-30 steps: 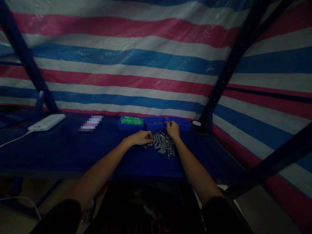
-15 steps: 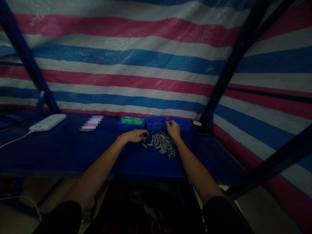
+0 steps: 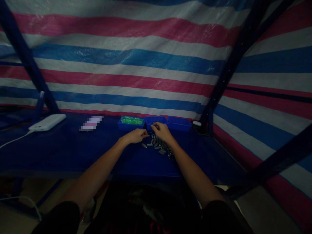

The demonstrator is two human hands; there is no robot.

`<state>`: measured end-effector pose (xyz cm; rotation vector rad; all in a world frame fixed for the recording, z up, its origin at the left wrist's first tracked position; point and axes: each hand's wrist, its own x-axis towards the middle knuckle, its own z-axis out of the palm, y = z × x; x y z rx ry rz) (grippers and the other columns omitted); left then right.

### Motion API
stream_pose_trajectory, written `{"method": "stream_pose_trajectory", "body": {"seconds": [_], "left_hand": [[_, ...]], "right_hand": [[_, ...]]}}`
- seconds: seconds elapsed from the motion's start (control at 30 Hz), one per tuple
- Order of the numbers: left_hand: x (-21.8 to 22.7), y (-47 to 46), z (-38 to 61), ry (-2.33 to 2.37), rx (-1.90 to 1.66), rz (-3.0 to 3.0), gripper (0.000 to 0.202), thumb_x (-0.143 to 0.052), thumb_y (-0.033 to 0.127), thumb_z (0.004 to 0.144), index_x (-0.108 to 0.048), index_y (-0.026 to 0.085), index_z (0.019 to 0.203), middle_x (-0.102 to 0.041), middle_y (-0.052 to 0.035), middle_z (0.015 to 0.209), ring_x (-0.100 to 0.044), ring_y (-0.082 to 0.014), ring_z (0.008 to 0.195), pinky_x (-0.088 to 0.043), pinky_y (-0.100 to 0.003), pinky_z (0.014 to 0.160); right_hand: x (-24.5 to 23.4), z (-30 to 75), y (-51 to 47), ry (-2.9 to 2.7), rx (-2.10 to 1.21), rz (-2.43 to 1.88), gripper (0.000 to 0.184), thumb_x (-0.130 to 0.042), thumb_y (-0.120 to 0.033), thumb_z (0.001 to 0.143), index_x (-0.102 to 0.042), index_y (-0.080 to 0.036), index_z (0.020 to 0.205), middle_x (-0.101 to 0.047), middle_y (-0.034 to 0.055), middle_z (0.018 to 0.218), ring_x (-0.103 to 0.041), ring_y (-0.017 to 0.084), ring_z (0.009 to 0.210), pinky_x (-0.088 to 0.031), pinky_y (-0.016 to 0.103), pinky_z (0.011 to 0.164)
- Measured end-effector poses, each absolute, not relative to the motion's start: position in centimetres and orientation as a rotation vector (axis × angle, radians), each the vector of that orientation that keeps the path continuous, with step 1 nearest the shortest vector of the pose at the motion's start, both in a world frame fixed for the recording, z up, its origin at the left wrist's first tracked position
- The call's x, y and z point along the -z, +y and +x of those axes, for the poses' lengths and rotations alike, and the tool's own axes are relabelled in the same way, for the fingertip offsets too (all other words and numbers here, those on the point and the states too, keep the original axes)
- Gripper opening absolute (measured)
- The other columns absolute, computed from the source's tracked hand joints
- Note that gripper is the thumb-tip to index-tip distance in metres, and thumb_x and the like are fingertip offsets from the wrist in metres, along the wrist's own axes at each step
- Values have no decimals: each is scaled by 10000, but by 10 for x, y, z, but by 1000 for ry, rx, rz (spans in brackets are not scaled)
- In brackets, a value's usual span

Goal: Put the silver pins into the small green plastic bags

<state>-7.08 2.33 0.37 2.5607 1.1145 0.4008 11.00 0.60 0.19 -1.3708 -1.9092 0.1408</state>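
Observation:
Small grey cylinders [image 3: 149, 145] lie in a loose pile on the blue table, mixed with thin metal pins [image 3: 169, 152] on the pile's right side. My left hand [image 3: 136, 136] is at the pile's left edge, thumb and fingers pinched on what looks like one small grey cylinder [image 3: 148, 135]. Just above the pile, my right hand [image 3: 162, 132] is closed in a pinch, its fingertips close to those of my left. Whatever it holds is too small and dark to make out. My right hand and forearm hide part of the pins.
Behind the pile stand three blue bins in a row: a left bin [image 3: 131, 128] with green bagged items, a middle bin [image 3: 148, 119] and a right bin [image 3: 180, 123]. A white power bank [image 3: 48, 122] with a cable and a blurred phone-like item [image 3: 92, 123] lie left; a small white case [image 3: 197, 123] lies right.
My right hand has moved left and slightly down, from in front of the right and middle bins to beside my left hand. My left fingers have closed together into a pinch.

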Motion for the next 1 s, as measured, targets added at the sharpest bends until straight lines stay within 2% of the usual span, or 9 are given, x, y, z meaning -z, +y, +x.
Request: {"method": "stream_pose_trajectory", "body": {"seconds": [0.17,0.37,0.57,0.67,0.73,0.8,0.9,1.0], "left_hand": [[-7,23,-67,1207,-581,2526,264,-326,258,862,-547,162,755,-598,-46,698,-556,-161,657,-386,-253,626],[-9,22,-64,1180,-769,2458,338,-278,330,883,-506,172,690,-547,-17,613,-517,-146,581,-357,-256,576],[-8,23,-64,1143,-850,2435,341,-300,327,877,-506,172,653,-520,-3,573,-501,-136,552,-353,-258,562],[-8,22,-63,1141,-858,2420,352,-297,339,876,-510,172,651,-509,-1,559,-495,-137,541,-350,-260,552],[-9,21,-62,1124,-877,2427,318,-318,334,870,-530,168,700,-525,-3,582,-505,-140,558,-356,-261,560],[-9,19,-61,1078,-925,2435,244,-364,323,854,-548,165,824,-560,-8,653,-521,-141,594,-370,-259,578],[-8,19,-59,1030,-982,2418,243,-438,316,823,-515,168,999,-579,-9,737,-528,-133,605,-389,-254,580],[-8,19,-58,1022,-984,2423,238,-482,304,797,-514,167,989,-573,-11,740,-529,-133,613,-401,-252,580]], "right_hand": [[-9,102,-4,-2095,-259,-1222,185,-515,-281,795,-601,-178,922,-550,-27,599,-487,97,548,-318,203,542],[-7,105,-3,-2121,-283,-1192,211,-539,-190,771,-560,-187,982,-534,-37,618,-489,101,573,-330,204,564],[-6,105,-2,-2106,-247,-1222,184,-493,-243,821,-542,-182,988,-547,-26,636,-480,107,574,-316,210,568],[-7,105,-2,-2117,-209,-1243,162,-448,-268,850,-557,-179,931,-573,-6,670,-496,110,602,-311,211,576],[-7,105,-2,-2117,-158,-1292,203,-400,-281,874,-566,-169,845,-590,16,696,-516,119,642,-311,216,592],[-7,105,-1,-2110,-100,-1365,270,-357,-298,891,-561,-164,775,-600,36,704,-528,130,670,-306,224,599],[-7,106,1,-2097,-44,-1439,304,-328,-313,902,-550,-165,756,-606,49,704,-533,138,667,-293,232,592],[-6,105,2,-2090,-17,-1457,313,-313,-307,908,-542,-163,752,-606,56,700,-533,139,658,-288,235,590]]}}
